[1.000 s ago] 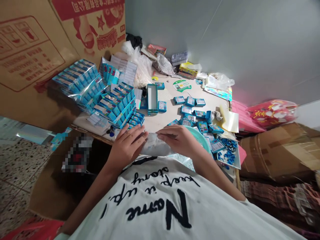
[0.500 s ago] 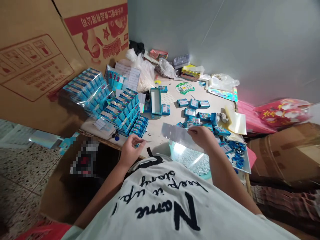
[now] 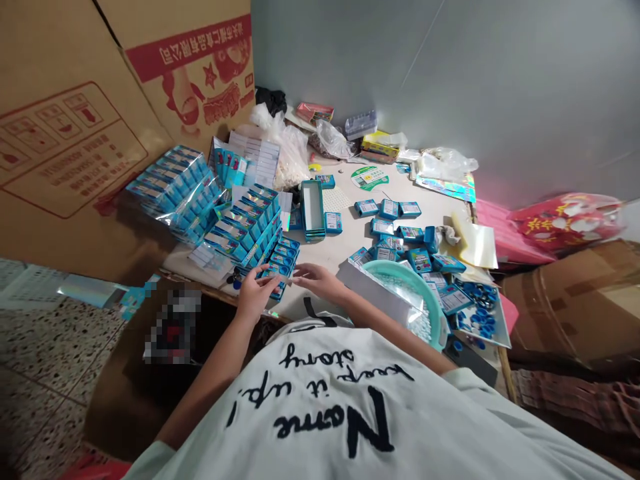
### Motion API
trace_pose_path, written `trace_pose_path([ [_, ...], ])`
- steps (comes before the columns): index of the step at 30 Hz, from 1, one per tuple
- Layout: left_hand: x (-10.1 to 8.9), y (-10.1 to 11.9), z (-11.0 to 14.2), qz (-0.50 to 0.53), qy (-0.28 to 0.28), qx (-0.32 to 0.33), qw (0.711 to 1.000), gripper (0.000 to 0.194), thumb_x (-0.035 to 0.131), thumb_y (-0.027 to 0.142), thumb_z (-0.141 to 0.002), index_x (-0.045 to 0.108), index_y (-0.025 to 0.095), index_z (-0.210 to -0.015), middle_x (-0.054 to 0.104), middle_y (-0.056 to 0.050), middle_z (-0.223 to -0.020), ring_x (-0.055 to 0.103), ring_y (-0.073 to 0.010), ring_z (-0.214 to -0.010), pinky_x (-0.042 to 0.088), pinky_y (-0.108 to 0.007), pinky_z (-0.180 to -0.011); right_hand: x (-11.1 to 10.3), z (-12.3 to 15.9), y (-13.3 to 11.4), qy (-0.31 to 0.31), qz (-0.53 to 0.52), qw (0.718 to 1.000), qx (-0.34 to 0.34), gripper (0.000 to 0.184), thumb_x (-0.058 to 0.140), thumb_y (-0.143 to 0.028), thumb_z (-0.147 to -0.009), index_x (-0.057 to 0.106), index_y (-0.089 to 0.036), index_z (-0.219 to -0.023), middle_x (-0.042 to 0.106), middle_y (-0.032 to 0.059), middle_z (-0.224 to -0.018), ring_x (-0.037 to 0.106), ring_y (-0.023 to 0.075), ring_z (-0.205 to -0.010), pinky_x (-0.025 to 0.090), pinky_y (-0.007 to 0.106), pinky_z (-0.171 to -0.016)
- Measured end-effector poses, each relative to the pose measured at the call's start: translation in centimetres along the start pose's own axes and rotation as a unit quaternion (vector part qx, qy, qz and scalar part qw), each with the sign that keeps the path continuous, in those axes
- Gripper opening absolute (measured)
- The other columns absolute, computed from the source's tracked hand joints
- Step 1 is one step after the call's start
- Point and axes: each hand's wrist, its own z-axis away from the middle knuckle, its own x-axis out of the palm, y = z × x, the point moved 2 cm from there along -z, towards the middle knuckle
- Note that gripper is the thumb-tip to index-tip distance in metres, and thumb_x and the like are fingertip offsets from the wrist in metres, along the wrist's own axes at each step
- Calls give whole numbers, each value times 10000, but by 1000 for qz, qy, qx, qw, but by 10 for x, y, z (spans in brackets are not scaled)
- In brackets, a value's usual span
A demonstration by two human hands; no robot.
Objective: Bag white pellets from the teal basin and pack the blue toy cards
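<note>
My left hand [image 3: 256,295] is at the table's near edge with its fingers pinched together, right beside a low stack of small blue boxes [image 3: 283,257]. What it pinches is too small to see. My right hand [image 3: 320,280] reaches left toward it, fingers stretched out and holding nothing. A clear plastic sheet [image 3: 381,293] lies beside my right forearm, across a teal basin [image 3: 441,328] of small pale blue pieces.
Loose small blue boxes [image 3: 390,210] are scattered over the white table [image 3: 345,243]. An open blue carton [image 3: 313,207] stands mid-table. Wrapped packs of blue boxes [image 3: 175,183] pile up at left against big cardboard cartons [image 3: 75,133]. A tray of blue rings [image 3: 480,313] sits at right.
Both hands held the clear sheet together. My right hand then lifted it alone, laid it over the basin and let go, and now reaches left toward my left hand.
</note>
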Motion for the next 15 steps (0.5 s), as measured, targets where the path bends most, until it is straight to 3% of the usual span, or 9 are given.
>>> trace_pose_path([
  [3, 1, -9, -9, 1, -7, -30, 1000, 668, 864, 446, -607, 612, 147, -1149, 722, -18, -765, 655, -110, -559, 553, -257, -623, 25, -19, 7, -4, -50, 999, 12, 245, 582, -348, -889, 702, -139, -929, 737, 54, -818, 673, 168, -736, 510, 267, -678],
  [6, -2, -23, -18, -11, -1, -47, 999, 584, 841, 480, -619, 649, 127, -1042, 721, -26, -753, 646, -104, -544, 556, -258, -615, 38, -24, 19, 9, -78, 997, 26, 219, 554, -308, -873, 664, -152, -765, 681, 20, -688, 611, 142, -647, 459, 254, -641],
  [10, -10, -41, -29, -60, -1, -43, 997, 419, 792, 467, -704, 675, 121, -910, 736, -42, -776, 665, -120, -574, 557, -272, -627, 50, -24, 35, 30, -101, 993, 51, 225, 574, -313, -842, 627, -172, -675, 647, 4, -646, 561, 134, -631, 415, 253, -638],
  [15, -17, -53, -40, -137, -2, -12, 990, 324, 718, 432, -810, 673, 138, -938, 748, -33, -801, 698, -151, -630, 559, -301, -660, 63, -30, 49, 34, -160, 982, 97, 319, 571, -451, -851, 644, -167, -727, 662, 25, -673, 608, 157, -657, 461, 269, -660],
])
